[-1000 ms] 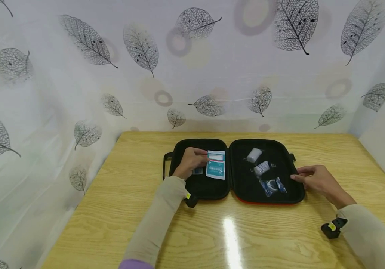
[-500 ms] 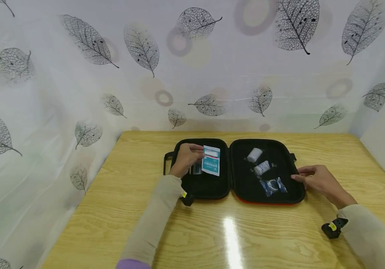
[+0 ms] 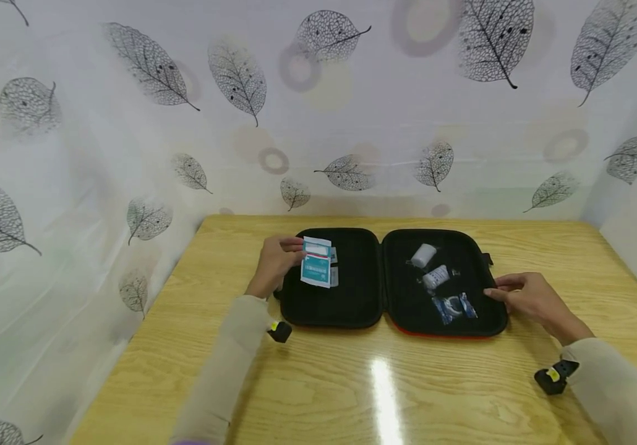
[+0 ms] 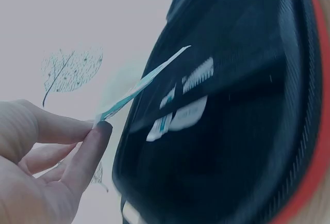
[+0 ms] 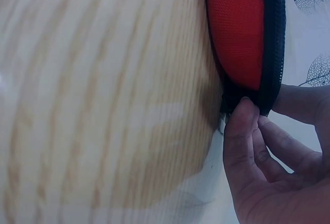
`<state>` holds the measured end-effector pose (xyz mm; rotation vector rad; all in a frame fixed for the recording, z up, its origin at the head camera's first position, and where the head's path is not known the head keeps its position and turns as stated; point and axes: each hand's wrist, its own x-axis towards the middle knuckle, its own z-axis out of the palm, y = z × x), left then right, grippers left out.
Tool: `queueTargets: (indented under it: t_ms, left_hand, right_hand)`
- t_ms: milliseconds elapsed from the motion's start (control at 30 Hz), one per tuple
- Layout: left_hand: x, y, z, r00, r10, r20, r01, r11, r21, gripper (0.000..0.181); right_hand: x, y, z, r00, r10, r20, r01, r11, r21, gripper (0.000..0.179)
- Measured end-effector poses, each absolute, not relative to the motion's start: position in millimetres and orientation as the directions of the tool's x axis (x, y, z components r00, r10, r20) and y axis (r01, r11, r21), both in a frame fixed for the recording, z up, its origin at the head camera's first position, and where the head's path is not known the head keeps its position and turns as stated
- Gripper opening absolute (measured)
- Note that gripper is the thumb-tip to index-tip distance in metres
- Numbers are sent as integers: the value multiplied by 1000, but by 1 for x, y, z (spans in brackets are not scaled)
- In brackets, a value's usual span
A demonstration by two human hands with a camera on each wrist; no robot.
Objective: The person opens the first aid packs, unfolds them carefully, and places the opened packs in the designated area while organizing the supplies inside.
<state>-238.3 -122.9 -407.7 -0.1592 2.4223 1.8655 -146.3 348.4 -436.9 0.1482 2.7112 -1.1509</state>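
Note:
My left hand [image 3: 275, 266] pinches a flat teal-and-white packet [image 3: 316, 271] by its edge, between thumb and fingers. In the left wrist view the packet [image 4: 135, 90] appears nearly edge-on, raised over the black interior of an open zippered case [image 3: 354, 296]. Small pale packets [image 3: 334, 276] lie in that left half behind it. At the right rim of the case, my right hand [image 3: 530, 303] grips the edge between thumb and fingers. The right wrist view shows this grip on the black zipper border, beside the red outer shell [image 5: 237, 28].
In the right half of the case lie a white roll [image 3: 423, 255], a wrapped roll with printing [image 3: 436, 277] and blue-and-clear wrapped pieces [image 3: 454, 307]. The case rests on a wooden table [image 3: 318, 383]. A leaf-patterned curtain [image 3: 274, 93] hangs behind.
My left hand has moved left with the teal packet, from near the hinge to the case's left side. Small packets beneath now show more. The right hand keeps its place at the rim.

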Motion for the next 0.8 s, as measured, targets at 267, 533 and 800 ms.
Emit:
queueTargets:
  t_ms: [267, 533, 800]
  left_hand:
    - [-229, -148, -407, -990, -50, -132, -140, 275, 951, 28]
    - [-222, -159, -410, -986, -70, -153, -167, 287, 943, 28]
    - [-216, -157, -415, -986, -57, -158, -168, 335, 927, 28]
  right_hand:
    - [-147, 349, -437, -975, 19, -221, 172, 693, -700, 73]
    - [-147, 349, -437, -973, 13, -230, 177, 682, -709, 74]
    - [-146, 347, -436, -972, 13, -233, 178, 686, -706, 73]
